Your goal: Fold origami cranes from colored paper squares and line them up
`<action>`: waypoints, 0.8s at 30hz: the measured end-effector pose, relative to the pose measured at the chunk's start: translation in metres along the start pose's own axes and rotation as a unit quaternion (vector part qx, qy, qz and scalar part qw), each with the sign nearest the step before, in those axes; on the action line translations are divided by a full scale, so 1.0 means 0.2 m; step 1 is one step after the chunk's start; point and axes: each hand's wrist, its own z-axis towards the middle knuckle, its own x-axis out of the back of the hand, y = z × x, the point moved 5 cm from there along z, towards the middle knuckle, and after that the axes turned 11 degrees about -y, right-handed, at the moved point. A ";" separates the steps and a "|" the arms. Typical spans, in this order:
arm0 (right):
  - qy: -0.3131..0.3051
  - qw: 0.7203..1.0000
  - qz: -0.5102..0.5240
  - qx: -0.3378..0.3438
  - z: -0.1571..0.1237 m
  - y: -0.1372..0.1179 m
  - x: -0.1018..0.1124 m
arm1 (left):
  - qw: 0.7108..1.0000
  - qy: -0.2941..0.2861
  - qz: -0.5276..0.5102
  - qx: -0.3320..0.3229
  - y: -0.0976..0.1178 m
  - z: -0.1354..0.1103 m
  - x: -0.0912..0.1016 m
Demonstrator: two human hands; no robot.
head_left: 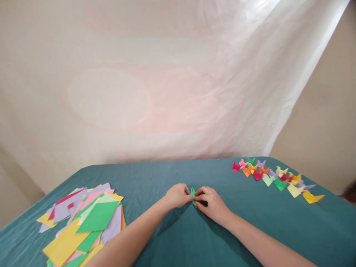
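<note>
A small folded piece of green paper (193, 191) stands between my two hands at the middle of the table, its pointed tip facing away from me. My left hand (179, 194) pinches it from the left with thumb and fingers. From the right, the fingertips and thumb of my right hand (210, 202) close on its edge. Parts of the folded paper are hidden behind the fingers.
Loose sheets of coloured paper (97, 217) lie in an untidy pile at the left. Several folded paper birds (280, 183) stand in rows at the right. The table has a dark green cloth (155, 174), and a pale sheet (167, 92) hangs behind it.
</note>
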 end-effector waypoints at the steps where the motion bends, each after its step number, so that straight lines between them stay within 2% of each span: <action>1: -0.001 1.000 0.003 -0.002 0.00 0.00 0.01 | 1.000 0.000 0.000 0.005 0.01 0.00 0.00; 7: -0.002 1.000 0.016 -0.005 0.00 -0.02 0.03 | 0.999 0.029 0.007 0.035 0.01 -0.01 0.00; 20: -0.008 0.998 0.055 -0.009 0.00 -0.02 0.03 | 0.999 0.037 -0.023 0.019 -0.02 0.00 -0.03; 24: 0.029 0.995 0.086 -0.041 -0.01 0.03 0.02 | 0.998 0.039 -0.055 -0.004 -0.02 0.01 -0.04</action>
